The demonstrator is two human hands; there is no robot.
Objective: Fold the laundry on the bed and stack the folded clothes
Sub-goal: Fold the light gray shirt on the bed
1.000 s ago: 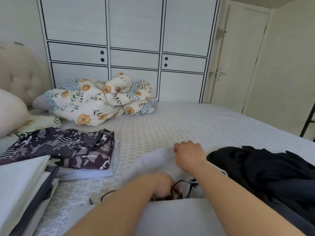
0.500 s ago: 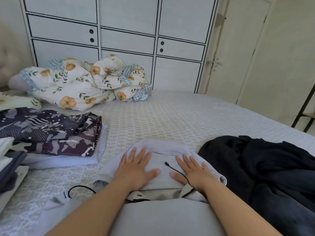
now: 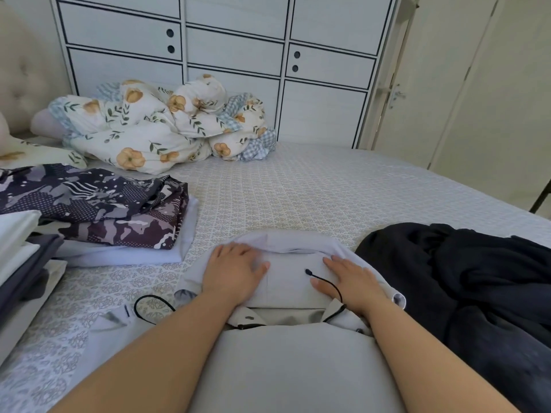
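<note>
A pale grey hooded garment (image 3: pixel 290 281) with black drawstrings lies flat on the bed right in front of me. My left hand (image 3: pixel 232 271) presses flat on the left of its hood, fingers spread. My right hand (image 3: pixel 348 278) lies flat on the hood's right side, one drawstring running beside it. A heap of dark clothes (image 3: pixel 465 278) sits to the right, touching the garment's edge. A folded stack topped by a purple patterned piece (image 3: pixel 98 207) rests to the left.
A second folded stack of white and grey pieces (image 3: pixel 21 257) is at the left edge. A crumpled floral duvet (image 3: pixel 161 126) lies at the bed's far side against the white wardrobe (image 3: pixel 232 55). Patterned bedsheet (image 3: pixel 298 192) stretches beyond the garment.
A second ago both hands were bunched in the garment's cloth. They have since flattened onto the hood and slid slightly apart, smoothing it.
</note>
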